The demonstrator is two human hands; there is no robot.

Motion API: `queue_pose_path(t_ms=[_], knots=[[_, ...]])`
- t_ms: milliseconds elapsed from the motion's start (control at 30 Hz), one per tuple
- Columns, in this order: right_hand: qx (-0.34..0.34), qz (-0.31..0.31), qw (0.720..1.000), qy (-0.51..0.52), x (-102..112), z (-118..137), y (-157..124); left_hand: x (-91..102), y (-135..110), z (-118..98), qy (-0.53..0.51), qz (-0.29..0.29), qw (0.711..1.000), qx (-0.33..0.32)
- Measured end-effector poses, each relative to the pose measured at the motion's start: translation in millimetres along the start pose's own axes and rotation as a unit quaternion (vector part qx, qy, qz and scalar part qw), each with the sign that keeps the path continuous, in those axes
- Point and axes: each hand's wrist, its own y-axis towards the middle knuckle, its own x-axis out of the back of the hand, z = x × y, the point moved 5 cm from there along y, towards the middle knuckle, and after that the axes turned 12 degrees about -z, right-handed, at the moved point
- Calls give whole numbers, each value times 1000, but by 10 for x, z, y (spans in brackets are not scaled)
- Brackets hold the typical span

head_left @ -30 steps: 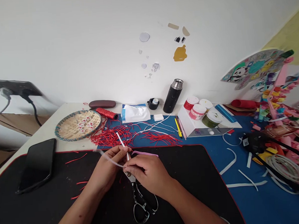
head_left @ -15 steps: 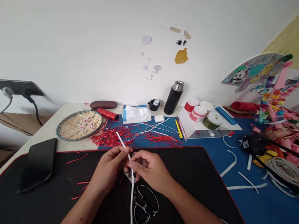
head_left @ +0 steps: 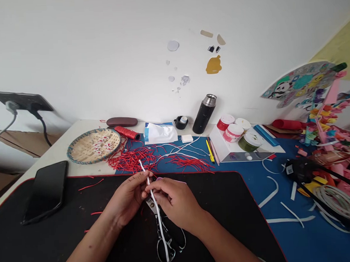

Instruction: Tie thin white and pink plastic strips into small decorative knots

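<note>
A narrow white strip runs between both hands, its upper tip pointing toward the red threads and its lower end hanging over the scissors. My left hand pinches the strip near its upper part. Just to the right, my right hand grips the same strip a little lower, between thumb and fingers. Black-handled scissors lie on the black mat beneath the hands, their blades partly hidden by them.
Cut red threads pile up behind the mat, beside a woven basket and a red thread spool. A phone lies at left. Toward the back stand a black flask and several lidded tubs. White strip offcuts lie at right.
The strip's upper tip has dropped slightly, and its lower end has swung right, now showing over the scissors. My right hand has shifted a little, with its fingers now further across the strip.
</note>
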Motion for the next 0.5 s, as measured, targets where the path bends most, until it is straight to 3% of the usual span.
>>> queue_pose_path(t_ms=[233,500], knots=[[-1,5,1000,-1,-9,-13,-7,-34,-38,-20,11,15,1000,-9],[-79,-6,994,80,-13,-55,15,0,-22,1,22,13,999,-35]])
